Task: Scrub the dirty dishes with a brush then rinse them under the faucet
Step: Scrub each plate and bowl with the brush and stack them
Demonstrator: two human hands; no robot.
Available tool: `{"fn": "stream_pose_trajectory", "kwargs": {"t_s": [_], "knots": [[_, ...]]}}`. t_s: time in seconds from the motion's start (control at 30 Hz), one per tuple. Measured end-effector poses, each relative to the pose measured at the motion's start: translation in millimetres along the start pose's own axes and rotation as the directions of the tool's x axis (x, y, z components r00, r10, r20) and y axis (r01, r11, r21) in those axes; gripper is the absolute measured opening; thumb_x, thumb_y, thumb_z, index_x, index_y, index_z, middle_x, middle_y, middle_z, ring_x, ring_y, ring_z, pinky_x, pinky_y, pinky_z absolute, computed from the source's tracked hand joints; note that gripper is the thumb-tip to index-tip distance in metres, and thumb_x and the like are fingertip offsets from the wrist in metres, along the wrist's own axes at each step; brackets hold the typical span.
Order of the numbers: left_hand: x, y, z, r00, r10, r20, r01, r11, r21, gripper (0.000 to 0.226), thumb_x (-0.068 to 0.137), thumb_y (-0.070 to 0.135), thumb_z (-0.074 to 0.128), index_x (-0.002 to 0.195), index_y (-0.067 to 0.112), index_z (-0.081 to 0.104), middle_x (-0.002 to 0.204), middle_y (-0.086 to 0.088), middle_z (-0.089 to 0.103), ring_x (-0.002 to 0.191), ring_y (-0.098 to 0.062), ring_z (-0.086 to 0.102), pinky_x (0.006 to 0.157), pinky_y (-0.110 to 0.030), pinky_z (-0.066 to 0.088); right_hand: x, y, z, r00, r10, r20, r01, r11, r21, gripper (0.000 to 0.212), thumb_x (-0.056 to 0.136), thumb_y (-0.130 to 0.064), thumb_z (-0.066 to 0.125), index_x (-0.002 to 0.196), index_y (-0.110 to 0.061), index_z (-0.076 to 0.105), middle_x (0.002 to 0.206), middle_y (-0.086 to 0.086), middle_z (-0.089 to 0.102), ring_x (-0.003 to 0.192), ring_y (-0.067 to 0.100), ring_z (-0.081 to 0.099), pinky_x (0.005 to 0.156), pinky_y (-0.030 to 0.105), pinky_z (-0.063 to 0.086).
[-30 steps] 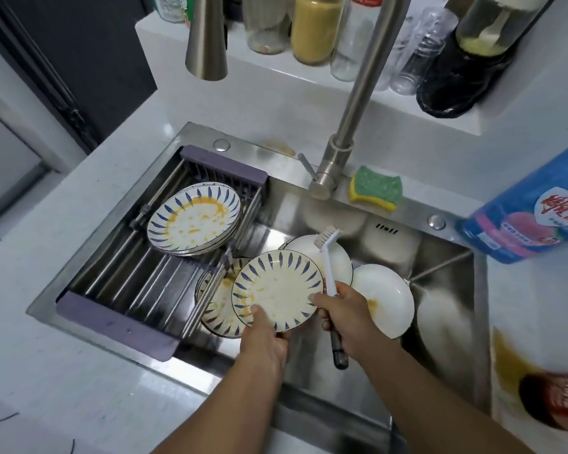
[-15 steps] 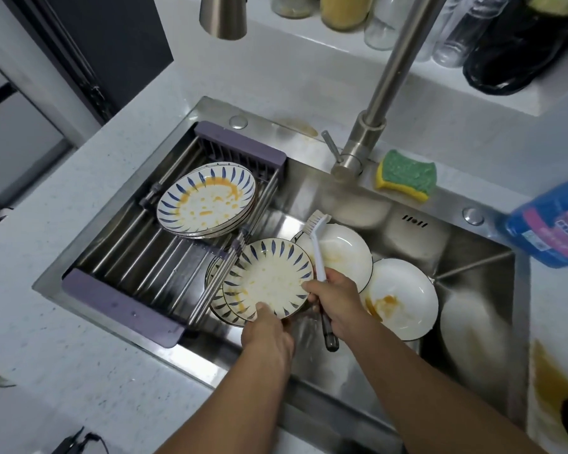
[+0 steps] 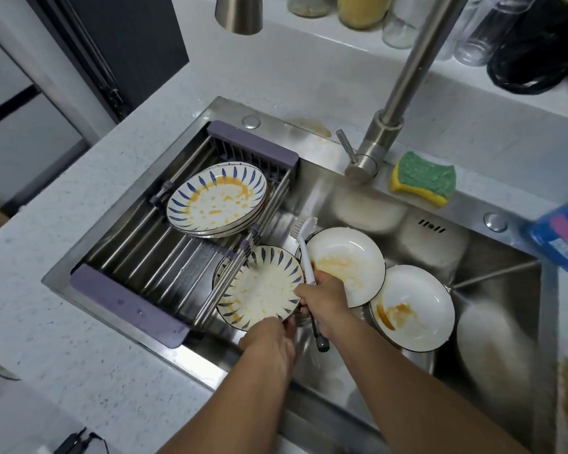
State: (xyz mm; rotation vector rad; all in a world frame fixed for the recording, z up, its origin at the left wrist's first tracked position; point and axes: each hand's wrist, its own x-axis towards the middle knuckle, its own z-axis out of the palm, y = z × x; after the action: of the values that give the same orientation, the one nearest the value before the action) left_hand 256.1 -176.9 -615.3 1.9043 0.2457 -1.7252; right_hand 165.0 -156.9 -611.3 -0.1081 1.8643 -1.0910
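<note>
1. The left hand held the patterned plate by its near rim, with the fingers curled over the edge. The fingertips were hidden beneath the plate.
2. The plate sat tilted over the sink basin. Its left edge overlapped the bars of the drying rack. Faint orange residue showed on its face.
3. The right hand gripped the brush at mid-handle, with the fingers wrapped fully round it.
4. The bristle head pointed away from the person, past the far rim of the plate. The dark handle end projected below the fist.
5. A stack of patterned plates, streaked orange, rested on the rack.
6. A first white dish, smeared orange, lay in the basin just right of the brush. A second white dish lay beside it, with their edges overlapping.
7. The faucet stood behind the basin, and a green-and-yellow sponge lay near its base.
</note>
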Motion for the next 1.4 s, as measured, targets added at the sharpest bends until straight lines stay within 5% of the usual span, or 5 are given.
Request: {"fn": "stream_pose_trajectory", "kwargs": {"t_s": [0.37,0.53,0.8,1.1,1.4], "knots": [[-3.2,-15.4,14.3,0.978,-0.145,0.147,0.152,0.988,-0.035,0.027,0.109,0.029,0.046,0.111,0.004,0.053,0.086,-0.017,0.060,0.037,-0.027,0.061,0.028,-0.027,0.047,6.9,13.5,-23.3,0.999,-0.043,0.008,0.042,0.996,0.081,0.011,0.085,-0.008,0.077,0.093,-0.013,0.073,0.066,0.001,0.059,0.051,0.011,0.051,0.048,0.026,0.044],[-28.3,-32.5,36.3,0.905,-0.302,0.298,0.247,0.946,0.209,0.025,0.106,0.018,0.052,0.097,-0.003,0.063,0.057,-0.017,0.065,0.041,-0.025,0.060,0.042,-0.028,0.055,10.9,9.9,-61.1,0.991,-0.070,-0.112,0.083,0.990,0.111,0.017,0.086,-0.015,0.079,0.100,-0.021,0.073,0.078,0.001,0.066,0.056,0.013,0.055,0.053,0.027,0.047],[-6.8,-59.3,66.5,0.931,-0.268,0.246,0.111,0.854,0.509,0.017,0.107,0.018,0.050,0.110,0.004,0.058,0.083,-0.012,0.059,0.068,-0.019,0.056,0.036,-0.022,0.049,-7.1,5.6,-113.0,0.976,-0.207,-0.073,0.202,0.977,-0.067,0.022,0.088,-0.015,0.076,0.107,-0.027,0.075,0.060,-0.008,0.059,0.051,0.013,0.052,0.050,0.027,0.045],[-7.8,-87.5,85.2,0.948,-0.251,0.197,0.136,0.876,0.463,0.012,0.105,0.002,0.045,0.108,0.001,0.057,0.061,-0.014,0.062,0.024,-0.016,0.053,0.028,-0.026,0.044,-14.3,10.9,-151.6,0.958,-0.265,-0.107,0.238,0.948,-0.212,0.015,0.088,-0.012,0.074,0.093,-0.026,0.075,0.055,-0.009,0.055,0.049,0.011,0.047,0.048,0.025,0.043],[-46.4,-76.1,77.2,0.925,-0.319,0.206,0.229,0.901,0.369,0.035,0.099,-0.009,0.044,0.129,-0.006,0.061,0.120,-0.024,0.068,0.090,-0.040,0.068,0.048,-0.053,0.057,-22.8,-3.3,-166.4,0.948,-0.311,-0.060,0.279,0.910,-0.306,0.012,0.091,-0.022,0.075,0.095,-0.033,0.074,0.068,-0.008,0.069,0.056,0.003,0.055,0.058,0.022,0.043]]}}
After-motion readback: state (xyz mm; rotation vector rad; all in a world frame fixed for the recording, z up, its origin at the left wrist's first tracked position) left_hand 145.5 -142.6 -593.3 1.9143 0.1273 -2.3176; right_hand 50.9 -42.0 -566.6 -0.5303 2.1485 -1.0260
